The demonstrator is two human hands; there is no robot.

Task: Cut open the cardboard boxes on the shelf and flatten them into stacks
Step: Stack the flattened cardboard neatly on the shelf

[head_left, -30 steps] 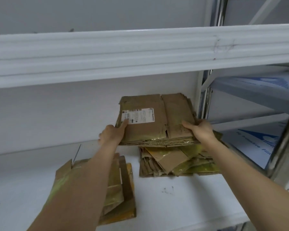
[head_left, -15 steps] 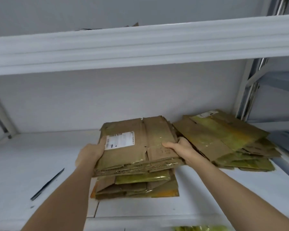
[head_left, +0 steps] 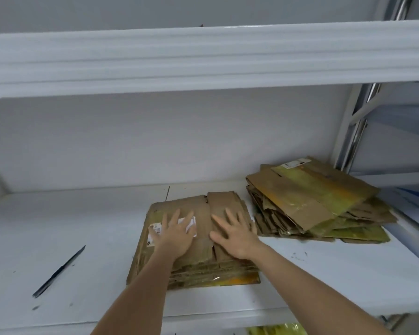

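A stack of flattened brown cardboard boxes (head_left: 198, 267) lies on the white shelf (head_left: 58, 238), with a white shipping label on its top sheet. My left hand (head_left: 177, 234) presses flat on the label side, fingers spread. My right hand (head_left: 235, 234) presses flat on the right half of the same top sheet. A second, messier stack of flattened boxes (head_left: 319, 201) with yellow-green tape lies to the right, apart from the first. A dark knife (head_left: 58, 272) lies on the shelf to the left, away from both hands.
The upper shelf beam (head_left: 203, 59) hangs low across the view. A metal upright (head_left: 356, 131) stands at the right behind the second stack. The shelf's front edge (head_left: 203, 320) runs under my forearms. Something yellow-green (head_left: 273, 330) shows below it.
I carried the bundle of flattened boxes leftward and set it down on the left stack. Both hands let go of its edges and now press flat on top.
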